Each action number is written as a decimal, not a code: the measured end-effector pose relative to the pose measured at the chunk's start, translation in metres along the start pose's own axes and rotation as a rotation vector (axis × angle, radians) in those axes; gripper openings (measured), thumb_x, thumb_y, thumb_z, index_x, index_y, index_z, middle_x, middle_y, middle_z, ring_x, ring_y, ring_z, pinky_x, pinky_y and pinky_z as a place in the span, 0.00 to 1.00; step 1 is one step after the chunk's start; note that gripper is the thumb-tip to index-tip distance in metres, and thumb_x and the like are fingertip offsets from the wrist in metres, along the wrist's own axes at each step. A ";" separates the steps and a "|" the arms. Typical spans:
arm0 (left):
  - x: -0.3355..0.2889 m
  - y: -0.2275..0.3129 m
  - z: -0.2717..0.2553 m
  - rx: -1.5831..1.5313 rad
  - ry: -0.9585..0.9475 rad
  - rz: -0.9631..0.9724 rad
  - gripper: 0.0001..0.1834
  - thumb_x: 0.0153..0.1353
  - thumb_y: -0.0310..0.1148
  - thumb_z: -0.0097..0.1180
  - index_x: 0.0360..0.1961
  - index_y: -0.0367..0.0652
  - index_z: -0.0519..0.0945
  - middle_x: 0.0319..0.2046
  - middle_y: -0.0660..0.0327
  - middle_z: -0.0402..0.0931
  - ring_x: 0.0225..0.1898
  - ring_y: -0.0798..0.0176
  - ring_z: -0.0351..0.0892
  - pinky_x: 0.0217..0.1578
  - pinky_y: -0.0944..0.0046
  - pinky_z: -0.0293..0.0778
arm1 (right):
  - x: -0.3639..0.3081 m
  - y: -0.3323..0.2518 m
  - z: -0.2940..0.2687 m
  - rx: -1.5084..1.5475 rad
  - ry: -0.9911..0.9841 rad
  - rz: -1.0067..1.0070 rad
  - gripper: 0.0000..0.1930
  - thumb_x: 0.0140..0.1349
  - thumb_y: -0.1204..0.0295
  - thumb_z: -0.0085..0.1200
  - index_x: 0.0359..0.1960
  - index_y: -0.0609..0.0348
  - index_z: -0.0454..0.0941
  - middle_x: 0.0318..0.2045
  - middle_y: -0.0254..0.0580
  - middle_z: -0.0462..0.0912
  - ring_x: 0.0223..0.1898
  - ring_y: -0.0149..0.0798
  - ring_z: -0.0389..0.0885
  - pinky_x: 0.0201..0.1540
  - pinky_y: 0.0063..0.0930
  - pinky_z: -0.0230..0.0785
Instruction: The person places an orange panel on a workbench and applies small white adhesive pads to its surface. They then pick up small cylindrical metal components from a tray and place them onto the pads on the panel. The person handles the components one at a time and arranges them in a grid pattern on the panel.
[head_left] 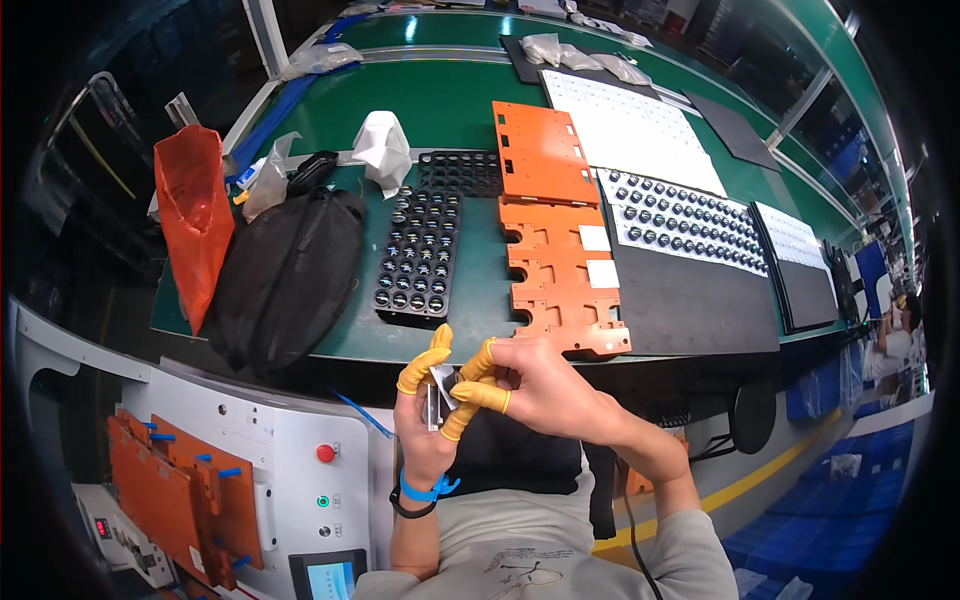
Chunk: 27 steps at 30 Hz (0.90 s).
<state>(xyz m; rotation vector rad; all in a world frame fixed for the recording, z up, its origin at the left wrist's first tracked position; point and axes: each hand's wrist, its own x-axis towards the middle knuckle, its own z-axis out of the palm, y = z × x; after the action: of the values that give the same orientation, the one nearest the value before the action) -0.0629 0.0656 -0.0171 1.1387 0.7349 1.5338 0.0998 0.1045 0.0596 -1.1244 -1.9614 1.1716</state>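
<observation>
Just in front of the bench's near edge, both hands meet over a small silvery piece [434,405] with a flat, thin flap. Yellow finger cots cover several fingertips. My left hand [424,425] grips the piece from the left side, fingers bent round it. From the right, my right hand [545,385] pinches at its upper part with thumb and fingers. The fingers partly cover the piece, so its exact kind cannot be made out. Nearest beyond the hands is a black tray [420,255] with rows of round, lens-like parts.
Orange fixture plates [545,270] lie right of the tray. Further right, a white sheet [690,225] bears black round parts. On the left are a black bag [290,270] and an orange bin [190,220]. A white machine [290,440] with a red button stands lower left.
</observation>
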 end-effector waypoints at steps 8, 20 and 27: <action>-0.002 -0.003 0.005 -0.047 -0.055 0.020 0.32 0.59 0.25 0.67 0.62 0.37 0.67 0.69 0.45 0.62 0.59 0.60 0.74 0.61 0.59 0.70 | -0.002 0.002 -0.014 -0.079 -0.042 -0.143 0.14 0.59 0.66 0.65 0.34 0.67 0.80 0.27 0.52 0.81 0.28 0.53 0.80 0.30 0.40 0.71; 0.006 -0.011 0.014 0.259 -0.056 0.105 0.35 0.57 0.28 0.70 0.64 0.35 0.67 0.66 0.46 0.67 0.62 0.57 0.74 0.60 0.59 0.71 | -0.010 0.012 -0.019 -0.141 0.028 -0.138 0.14 0.61 0.65 0.63 0.34 0.68 0.81 0.26 0.52 0.80 0.28 0.54 0.80 0.32 0.43 0.70; 0.019 -0.007 0.018 0.636 -0.179 0.129 0.32 0.48 0.23 0.73 0.57 0.35 0.77 0.49 0.52 0.82 0.46 0.58 0.83 0.49 0.61 0.77 | -0.017 0.016 -0.034 -0.351 -0.053 -0.017 0.16 0.60 0.63 0.63 0.32 0.68 0.80 0.23 0.51 0.77 0.25 0.53 0.77 0.28 0.43 0.67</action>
<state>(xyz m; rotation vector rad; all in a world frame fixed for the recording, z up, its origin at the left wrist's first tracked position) -0.0440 0.0839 -0.0111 1.7956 1.0817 1.3070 0.1408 0.1073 0.0591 -1.2554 -2.2731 0.8755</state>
